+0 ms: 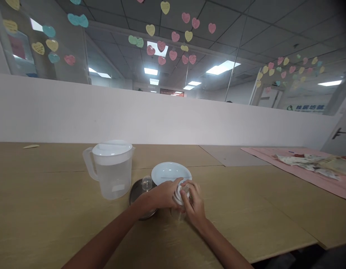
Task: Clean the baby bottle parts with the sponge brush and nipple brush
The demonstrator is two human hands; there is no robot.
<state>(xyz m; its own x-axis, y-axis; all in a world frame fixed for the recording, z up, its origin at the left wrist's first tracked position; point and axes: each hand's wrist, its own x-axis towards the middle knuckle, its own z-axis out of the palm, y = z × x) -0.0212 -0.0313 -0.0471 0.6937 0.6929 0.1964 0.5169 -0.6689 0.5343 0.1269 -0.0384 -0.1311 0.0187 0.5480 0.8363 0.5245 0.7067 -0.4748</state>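
Ahead of you, a white wall (161, 116) backs the counter (240, 213), with glass (209, 48) above it dotted with pink, yellow, green and blue heart notes (175, 36). To your right, a pink cloth (269, 155) lies under mixed items (307, 162); a door (345, 122) stands beyond. A pale slip (31, 146) lies to your left.

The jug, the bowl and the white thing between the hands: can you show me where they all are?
Jug (112, 177): head view, on the front of its see-through body.
Bowl (171, 169): head view, on its inside wall.
White thing (178, 195): head view, on its white part.
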